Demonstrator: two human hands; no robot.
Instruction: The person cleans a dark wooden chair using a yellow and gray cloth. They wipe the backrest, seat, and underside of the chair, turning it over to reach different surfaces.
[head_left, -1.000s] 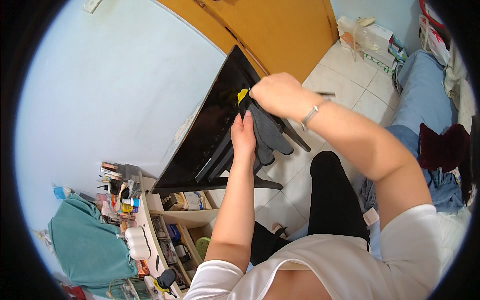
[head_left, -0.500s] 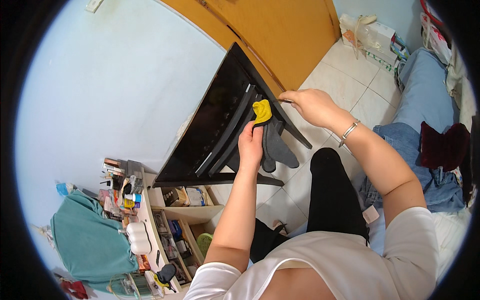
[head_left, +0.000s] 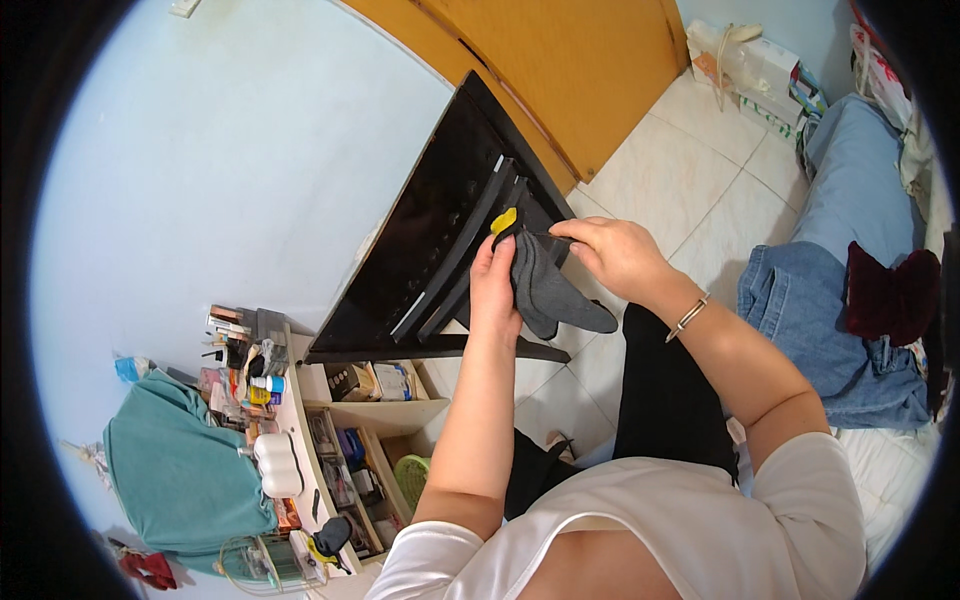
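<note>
A pair of dark grey socks hangs from my left hand, pinched near the dark cuff. A bright yellow piece of fabric sticks up above the thumb. My right hand is closed on a thin dark tool, whose tip reaches the socks just right of the left fingertips. Its kind is too small to make out. The sock toes point down and to the right, over the floor. A silver bracelet circles my right wrist.
Behind the socks leans a black panel with legs against the wall. At lower left a white cabinet carries bottles, a white case and a green cloth. Jeans and a dark red cloth lie at right.
My right hand has moved down with the tool, so its tip now sits lower beside the socks. Less of the yellow fabric shows, and the socks have swung slightly right.
</note>
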